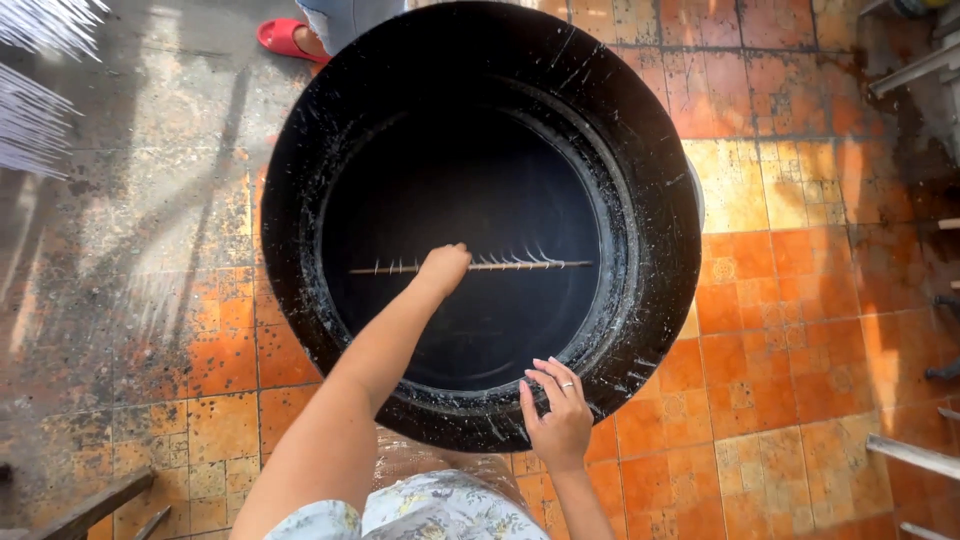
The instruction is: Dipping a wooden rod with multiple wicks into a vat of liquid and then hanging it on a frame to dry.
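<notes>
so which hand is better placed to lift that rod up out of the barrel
Left, probably. The left hand is closed around the middle of the thin rod inside the black barrel, while the right hand only rests on the near rim.

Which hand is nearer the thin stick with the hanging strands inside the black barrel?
Left. The left hand grips the stick at its middle, over the barrel's opening. The right hand rests on the barrel rim, apart from the stick.

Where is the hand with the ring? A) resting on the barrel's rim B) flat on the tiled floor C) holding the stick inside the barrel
A: the right hand, ring on one finger, rests on the near rim of the black barrel, while the left hand grips the stick inside.
</notes>
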